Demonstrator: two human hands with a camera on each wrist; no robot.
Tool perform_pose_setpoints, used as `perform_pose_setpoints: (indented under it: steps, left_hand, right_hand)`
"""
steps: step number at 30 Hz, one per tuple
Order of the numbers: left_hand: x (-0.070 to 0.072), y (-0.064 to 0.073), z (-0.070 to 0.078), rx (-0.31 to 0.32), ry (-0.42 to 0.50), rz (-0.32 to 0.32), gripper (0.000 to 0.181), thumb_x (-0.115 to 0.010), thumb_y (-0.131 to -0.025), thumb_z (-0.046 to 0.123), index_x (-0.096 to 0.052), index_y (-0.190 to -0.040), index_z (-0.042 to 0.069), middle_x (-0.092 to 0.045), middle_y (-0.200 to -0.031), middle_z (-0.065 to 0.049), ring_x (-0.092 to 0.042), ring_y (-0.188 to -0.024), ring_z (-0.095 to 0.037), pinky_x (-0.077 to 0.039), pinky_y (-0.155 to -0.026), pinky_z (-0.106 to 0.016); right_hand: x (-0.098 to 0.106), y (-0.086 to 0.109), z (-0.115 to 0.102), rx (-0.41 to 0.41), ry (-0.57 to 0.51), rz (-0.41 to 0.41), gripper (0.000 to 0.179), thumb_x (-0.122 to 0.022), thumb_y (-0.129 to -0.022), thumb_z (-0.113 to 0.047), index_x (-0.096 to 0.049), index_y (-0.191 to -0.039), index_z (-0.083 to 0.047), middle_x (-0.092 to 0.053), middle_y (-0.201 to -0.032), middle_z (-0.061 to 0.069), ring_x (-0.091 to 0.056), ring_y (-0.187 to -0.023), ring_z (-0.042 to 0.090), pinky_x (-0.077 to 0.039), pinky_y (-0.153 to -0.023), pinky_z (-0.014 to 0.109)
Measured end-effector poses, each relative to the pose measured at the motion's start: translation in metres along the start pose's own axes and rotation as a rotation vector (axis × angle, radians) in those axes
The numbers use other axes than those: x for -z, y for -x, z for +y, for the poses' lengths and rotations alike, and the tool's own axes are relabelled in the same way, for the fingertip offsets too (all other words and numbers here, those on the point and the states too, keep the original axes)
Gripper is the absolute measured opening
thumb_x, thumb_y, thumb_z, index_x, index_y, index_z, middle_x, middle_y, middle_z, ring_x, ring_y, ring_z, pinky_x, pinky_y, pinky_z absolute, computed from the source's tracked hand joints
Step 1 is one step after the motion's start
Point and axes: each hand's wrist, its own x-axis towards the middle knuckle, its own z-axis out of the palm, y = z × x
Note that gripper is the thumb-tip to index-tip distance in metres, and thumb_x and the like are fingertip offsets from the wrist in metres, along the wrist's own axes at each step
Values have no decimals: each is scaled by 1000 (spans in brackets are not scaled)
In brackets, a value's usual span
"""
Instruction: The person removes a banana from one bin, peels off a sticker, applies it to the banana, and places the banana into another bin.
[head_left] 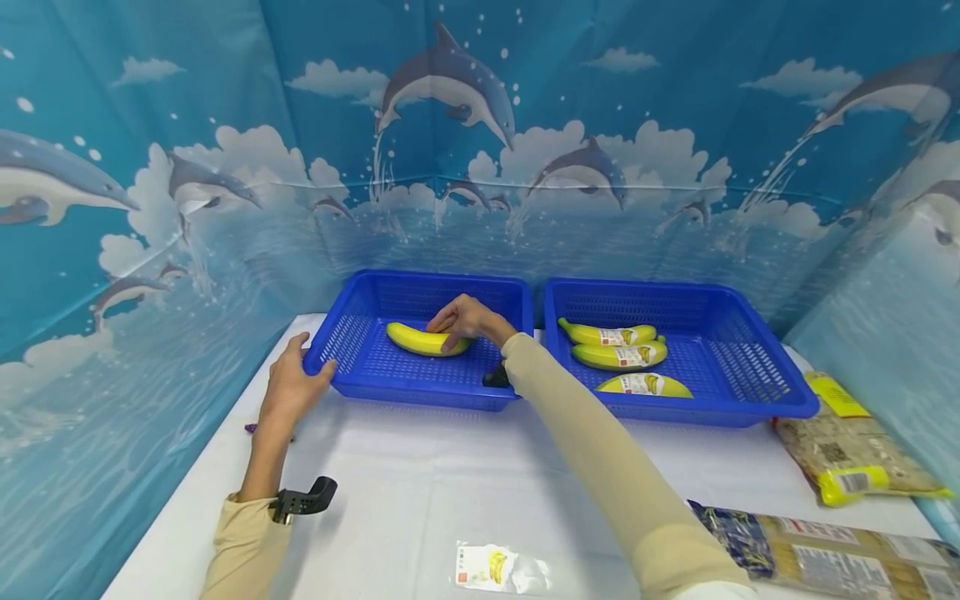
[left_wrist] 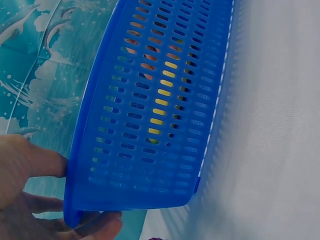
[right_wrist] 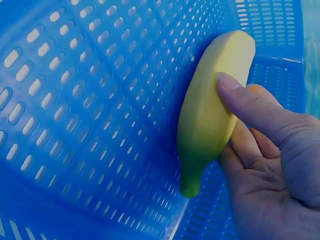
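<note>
Inside the left blue basket lies a yellow banana with a greenish stem end. My right hand pinches it between thumb and fingers, and the right wrist view shows the thumb lying across the banana. My left hand holds the same basket's front left corner. In the left wrist view, thumb and fingers lie on either side of the basket rim. Yellow shows through the holes in its wall.
A second blue basket stands to the right with three labelled bananas. Beyond it lie a bag of grains and packs of noodles. A clear sleeve with a banana card lies in front. A dolphin-print curtain surrounds the table.
</note>
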Motion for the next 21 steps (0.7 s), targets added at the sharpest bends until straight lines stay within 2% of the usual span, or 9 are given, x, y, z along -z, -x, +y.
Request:
perform_pose_setpoints:
  steps: [8,16,21]
  left_hand:
    - [-2,2,0,-2,12,-1,79,-61,-108,22,-18,-168,-5,-41,-160,-38,-36,-151,-56,-30,-124,-69]
    - [-3,2,1,-2,17,-6,80,-61,-108,23,-16,-169,-5,-40,-161,-38,-35,-151,-57,-30,-123,-70]
    - [-2,4,1,2,-1,1,79,-60,-108,23,-17,-168,-6,-39,-161,-39,-35,-151,-57,-31,-123,-70]
  right_hand:
    - [11,7,-8,5,-114,-12,43,-78,-85,21,-74,-126,9,-72,-133,24,-67,-132,35,-60,-104,41]
    - [30,21,-26,72,-63,16,47,-81,-87,15,-75,-132,1,-73,-136,16,-67,-133,30,-60,-103,39]
    - [39,29,-36,142,-65,-23,46,-80,-91,10,-73,-136,-1,-71,-140,14,-65,-136,28,-60,-104,39]
